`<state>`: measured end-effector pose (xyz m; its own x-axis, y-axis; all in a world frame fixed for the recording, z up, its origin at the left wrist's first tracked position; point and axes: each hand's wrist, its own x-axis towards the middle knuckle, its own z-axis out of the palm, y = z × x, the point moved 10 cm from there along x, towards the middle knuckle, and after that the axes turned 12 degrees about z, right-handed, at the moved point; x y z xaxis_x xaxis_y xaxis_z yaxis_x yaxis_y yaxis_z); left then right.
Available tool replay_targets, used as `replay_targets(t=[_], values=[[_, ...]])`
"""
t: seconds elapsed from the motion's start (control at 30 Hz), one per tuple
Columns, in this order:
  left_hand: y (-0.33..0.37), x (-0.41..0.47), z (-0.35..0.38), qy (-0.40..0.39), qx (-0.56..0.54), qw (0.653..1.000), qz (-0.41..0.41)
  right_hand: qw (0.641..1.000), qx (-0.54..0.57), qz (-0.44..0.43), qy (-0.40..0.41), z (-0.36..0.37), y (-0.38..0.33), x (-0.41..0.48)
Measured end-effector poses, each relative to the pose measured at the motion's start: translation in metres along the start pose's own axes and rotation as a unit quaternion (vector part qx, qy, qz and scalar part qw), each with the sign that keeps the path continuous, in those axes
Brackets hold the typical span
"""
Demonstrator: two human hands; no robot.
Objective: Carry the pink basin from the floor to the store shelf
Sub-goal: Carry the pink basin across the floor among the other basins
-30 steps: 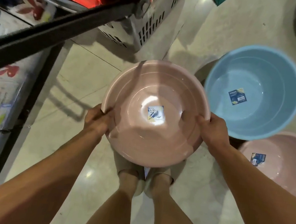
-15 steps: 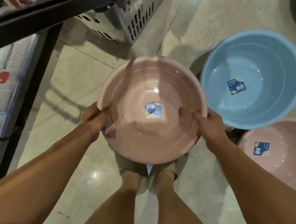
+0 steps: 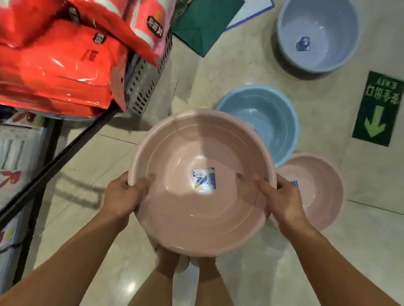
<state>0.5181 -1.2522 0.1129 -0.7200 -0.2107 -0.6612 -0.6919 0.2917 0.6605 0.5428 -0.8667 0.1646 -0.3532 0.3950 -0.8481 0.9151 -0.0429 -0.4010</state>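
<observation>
Head view: green floor sign [image 3: 378, 109] reads "EXIT" upside down; blue sticker [image 3: 204, 178] text unreadable. Both hands, left [image 3: 123, 195] and right [image 3: 284, 202], clasp the pink basin [image 3: 201, 182] by its rim, held above the floor and now nearer the red-packed shelf [image 3: 51, 37]

Pale tiled floor [image 3: 243, 294] under blue basin [image 3: 269, 120], grey tub [image 3: 318, 33]

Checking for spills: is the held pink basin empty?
Empty: the pink basin shows bare walls and only a label on its bottom.
</observation>
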Motion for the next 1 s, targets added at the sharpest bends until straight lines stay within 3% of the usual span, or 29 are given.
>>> replay_targets(t=[0.23,0.57,1.0], values=[[0.091,-0.001,0.055,-0.035,0.005,0.999,0.03,0.996,0.012,0.01,0.093,-0.087,-0.02,-0.002],[0.161,0.036,0.135,-0.021,0.035,0.998,0.053,0.997,0.014,0.021,0.069,-0.139,-0.056,0.061],[0.123,0.11,0.193,0.008,0.046,0.999,0.007,0.997,0.046,0.04,0.048,-0.127,-0.066,0.18]])
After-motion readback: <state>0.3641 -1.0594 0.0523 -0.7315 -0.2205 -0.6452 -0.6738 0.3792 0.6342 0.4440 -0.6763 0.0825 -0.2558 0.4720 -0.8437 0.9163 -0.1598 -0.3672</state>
